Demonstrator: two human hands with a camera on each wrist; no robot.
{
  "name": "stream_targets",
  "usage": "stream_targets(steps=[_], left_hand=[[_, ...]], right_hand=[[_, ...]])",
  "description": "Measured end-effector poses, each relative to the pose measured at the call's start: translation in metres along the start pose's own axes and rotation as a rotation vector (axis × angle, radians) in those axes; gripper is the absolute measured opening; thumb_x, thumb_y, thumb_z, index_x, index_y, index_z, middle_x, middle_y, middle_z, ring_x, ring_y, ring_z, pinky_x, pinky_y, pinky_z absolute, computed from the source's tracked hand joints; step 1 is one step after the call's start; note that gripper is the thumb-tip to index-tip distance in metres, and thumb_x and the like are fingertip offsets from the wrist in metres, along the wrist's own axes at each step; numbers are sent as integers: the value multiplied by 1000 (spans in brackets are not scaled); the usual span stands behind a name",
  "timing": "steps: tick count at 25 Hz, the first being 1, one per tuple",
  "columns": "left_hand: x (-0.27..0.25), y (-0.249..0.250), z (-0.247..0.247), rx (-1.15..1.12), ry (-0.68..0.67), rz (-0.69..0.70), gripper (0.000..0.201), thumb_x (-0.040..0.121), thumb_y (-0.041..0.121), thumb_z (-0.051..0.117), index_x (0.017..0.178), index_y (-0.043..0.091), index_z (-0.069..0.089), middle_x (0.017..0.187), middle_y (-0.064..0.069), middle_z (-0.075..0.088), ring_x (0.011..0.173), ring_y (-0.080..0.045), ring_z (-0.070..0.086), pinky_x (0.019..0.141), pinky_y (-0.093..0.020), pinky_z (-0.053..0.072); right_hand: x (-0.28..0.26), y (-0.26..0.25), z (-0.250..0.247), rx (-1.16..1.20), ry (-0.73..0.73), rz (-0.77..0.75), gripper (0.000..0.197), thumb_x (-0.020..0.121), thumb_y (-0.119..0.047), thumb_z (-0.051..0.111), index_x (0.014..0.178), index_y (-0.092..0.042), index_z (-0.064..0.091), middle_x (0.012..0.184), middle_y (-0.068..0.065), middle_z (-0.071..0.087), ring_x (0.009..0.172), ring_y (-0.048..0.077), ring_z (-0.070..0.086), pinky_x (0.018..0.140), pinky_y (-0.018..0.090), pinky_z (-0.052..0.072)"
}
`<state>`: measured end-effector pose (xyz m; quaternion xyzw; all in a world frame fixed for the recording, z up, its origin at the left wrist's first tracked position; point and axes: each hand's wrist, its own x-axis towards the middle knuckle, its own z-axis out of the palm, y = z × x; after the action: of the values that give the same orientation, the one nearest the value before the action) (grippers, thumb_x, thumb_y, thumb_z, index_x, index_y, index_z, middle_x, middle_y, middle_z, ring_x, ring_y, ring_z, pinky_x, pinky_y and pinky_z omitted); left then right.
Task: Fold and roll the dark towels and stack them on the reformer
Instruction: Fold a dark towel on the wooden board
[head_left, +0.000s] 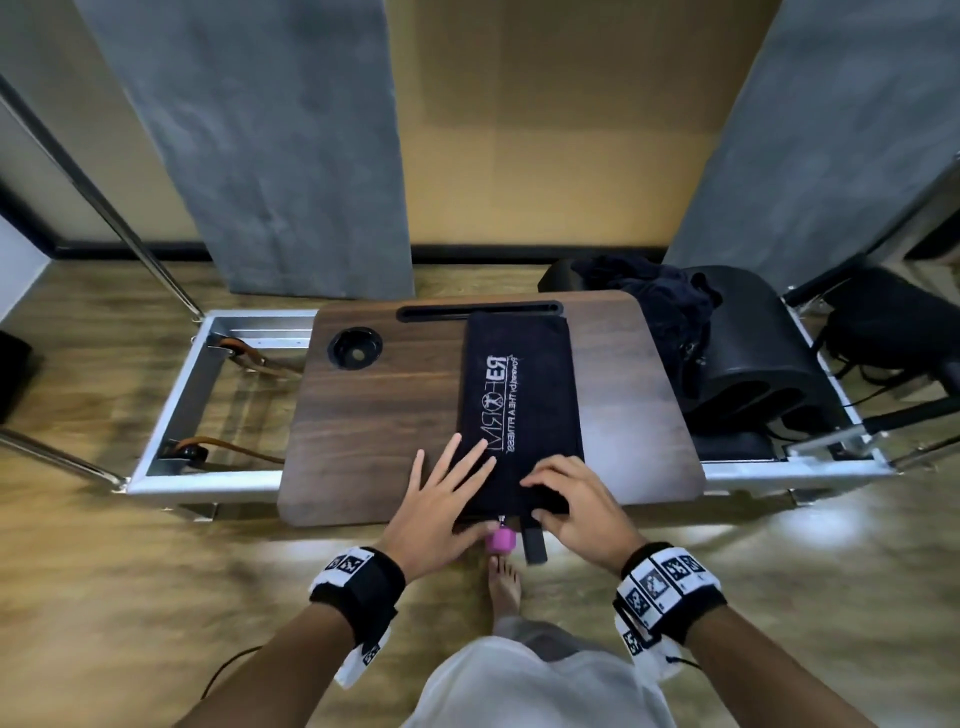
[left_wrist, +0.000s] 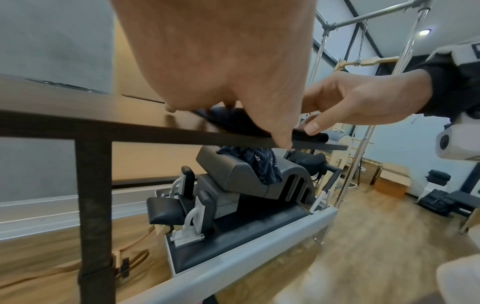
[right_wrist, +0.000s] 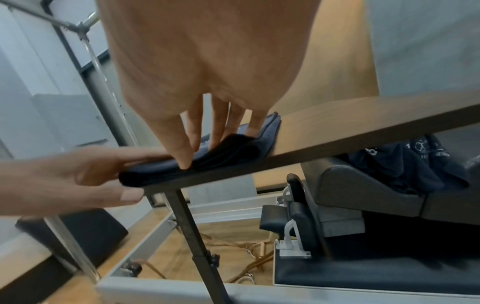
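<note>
Dark towel (head_left: 519, 400), folded into a long narrow strip with white lettering, lies flat on the wooden tray table (head_left: 384, 415) that stands across the reformer (head_left: 218, 410). Its near end sits at the table's front edge, right under both sets of fingers. The left hand (head_left: 441, 499) lies flat with fingers straight and spread, the fingertips pressing the strip's left edge, the thumb down past the table's rim. The right hand (head_left: 576, 501) is curled over the near end, fingers on top and thumb at the edge, pinching up the first small fold of cloth (right_wrist: 228, 150). Beyond the fingertips the strip runs straight away to the slot at the table's far side. Off to the right of the right hand, a heap of loose dark towels (head_left: 654, 301) rests on a black padded arc (head_left: 763, 364) on the reformer carriage.
</note>
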<state>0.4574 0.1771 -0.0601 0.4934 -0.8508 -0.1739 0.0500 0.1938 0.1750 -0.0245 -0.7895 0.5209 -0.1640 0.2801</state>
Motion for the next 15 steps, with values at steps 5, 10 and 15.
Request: stream_targets(steps=[5, 10, 15], left_hand=[[-13, -1, -6, -121, 37, -44, 38, 98, 17, 68, 132, 25, 52, 175, 15, 11, 164, -20, 4, 132, -49, 13], [-15, 5, -18, -140, 218, -46, 10, 96, 17, 73, 106, 18, 75, 154, 3, 55, 141, -25, 47, 101, -46, 46], [-6, 5, -23, -219, 269, -113, 14, 104, 22, 65, 108, 16, 76, 110, 10, 65, 104, -18, 51, 89, -43, 47]], right_hand=[[-9, -2, 9, -264, 30, 11, 53, 85, -24, 80, 134, -23, 61, 124, -1, 49, 113, 19, 49, 99, 34, 47], [-16, -2, 6, -342, 43, -37, 40, 96, -7, 64, 134, -18, 65, 123, 0, 56, 114, 21, 54, 97, 36, 48], [-10, 0, -5, 6, 114, 146, 31, 104, -14, 55, 130, -31, 53, 117, -4, 64, 106, 17, 59, 93, 37, 51]])
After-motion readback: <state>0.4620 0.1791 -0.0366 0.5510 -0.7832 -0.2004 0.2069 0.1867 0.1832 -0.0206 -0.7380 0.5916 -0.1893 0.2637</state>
